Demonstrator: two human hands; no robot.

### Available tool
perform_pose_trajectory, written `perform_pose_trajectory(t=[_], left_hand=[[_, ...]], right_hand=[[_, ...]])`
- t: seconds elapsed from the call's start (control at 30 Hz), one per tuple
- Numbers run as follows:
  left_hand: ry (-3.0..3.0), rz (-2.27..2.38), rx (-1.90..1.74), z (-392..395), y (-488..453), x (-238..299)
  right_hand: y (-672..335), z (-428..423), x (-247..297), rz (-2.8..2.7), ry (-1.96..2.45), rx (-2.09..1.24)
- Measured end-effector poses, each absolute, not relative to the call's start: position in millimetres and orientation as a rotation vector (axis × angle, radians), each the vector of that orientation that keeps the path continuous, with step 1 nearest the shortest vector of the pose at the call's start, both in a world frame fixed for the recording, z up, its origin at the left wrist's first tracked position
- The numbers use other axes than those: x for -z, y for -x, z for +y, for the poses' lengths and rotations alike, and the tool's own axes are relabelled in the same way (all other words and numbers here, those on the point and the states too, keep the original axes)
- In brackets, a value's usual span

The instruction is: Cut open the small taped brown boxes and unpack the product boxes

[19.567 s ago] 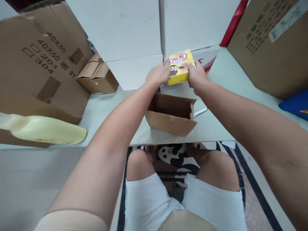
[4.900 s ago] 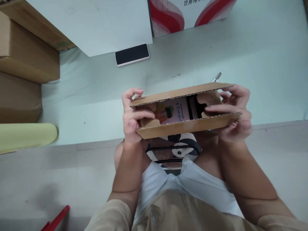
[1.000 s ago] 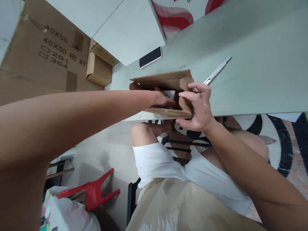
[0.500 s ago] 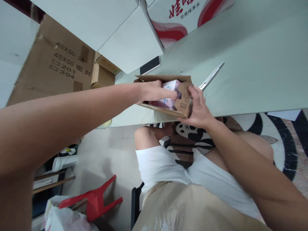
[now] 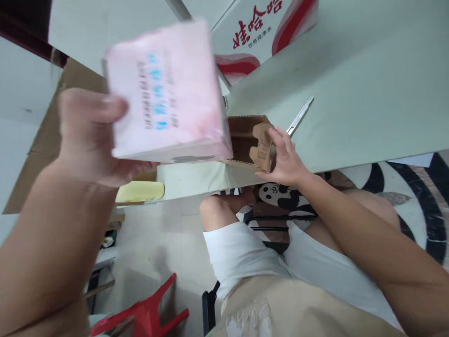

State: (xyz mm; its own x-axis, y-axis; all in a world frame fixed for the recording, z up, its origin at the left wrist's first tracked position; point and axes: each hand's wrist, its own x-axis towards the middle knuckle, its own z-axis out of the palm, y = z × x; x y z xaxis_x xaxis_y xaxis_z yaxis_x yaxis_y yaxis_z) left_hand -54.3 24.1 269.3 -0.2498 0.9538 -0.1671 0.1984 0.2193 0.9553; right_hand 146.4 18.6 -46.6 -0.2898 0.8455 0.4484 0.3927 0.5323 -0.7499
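Note:
My left hand (image 5: 87, 140) grips a pink and white box with blue print (image 5: 164, 93), lifted high and close to the camera, blurred by motion. A small open cardboard carton (image 5: 245, 138) rests at the near edge of the pale green table (image 5: 351, 117). My right hand (image 5: 284, 159) holds the carton's right end flap, fingers curled around it. The carton's inside looks brown and bare where I can see it.
A white box with red print (image 5: 266, 32) stands at the back of the table. A thin metal utility knife (image 5: 300, 114) lies right of the carton. A yellow bottle (image 5: 140, 192) lies at the left table edge. A red stool (image 5: 147, 313) stands on the floor.
My left hand has pulled the pink box out of the carton and raised it up to the left, close to the camera. My right hand stays on the carton flap.

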Motion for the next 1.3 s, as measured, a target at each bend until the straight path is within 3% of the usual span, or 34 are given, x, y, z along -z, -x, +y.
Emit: perform_pose_trajectory(t=[0.13,0.3,0.6,0.77,0.87,1.0,1.2,1.3], left_hand=[[-1.052,1.401,-1.156,-7.7,58.2,-254.9],[-0.811,1.332,-1.171,-64.2,97.6,-194.9],[-0.381,1.271,-1.314,-175.2,118.5,-85.8],[-0.215,1.276,-1.305,-184.6,94.3,-64.1],[-0.173,1.224,-1.274,-188.4,77.6,-60.2],[-0.356,1.196,-1.102,-199.7,74.4,-47.6],[-0.826,1.183,-1.024,-192.8,116.1,-38.4],[-0.968,1.037,-1.009,-183.8,129.4,-43.2]], right_hand=[[-141.2,27.1,48.2,-1.876,1.061,-0.650],[-143.7,23.0,48.8,-1.825,1.038,-0.611],[-154.3,-34.1,1.7,-1.501,0.902,-0.138],[-92.1,-122.0,-5.6,-1.840,0.757,-0.566],[-59.7,-156.2,7.1,-1.902,0.841,-0.639],[-54.0,-158.8,18.6,-1.710,1.027,-0.627],[-78.9,-154.5,5.9,-1.501,1.117,-1.289],[-83.9,-160.9,-2.3,-1.567,1.016,-1.434]])
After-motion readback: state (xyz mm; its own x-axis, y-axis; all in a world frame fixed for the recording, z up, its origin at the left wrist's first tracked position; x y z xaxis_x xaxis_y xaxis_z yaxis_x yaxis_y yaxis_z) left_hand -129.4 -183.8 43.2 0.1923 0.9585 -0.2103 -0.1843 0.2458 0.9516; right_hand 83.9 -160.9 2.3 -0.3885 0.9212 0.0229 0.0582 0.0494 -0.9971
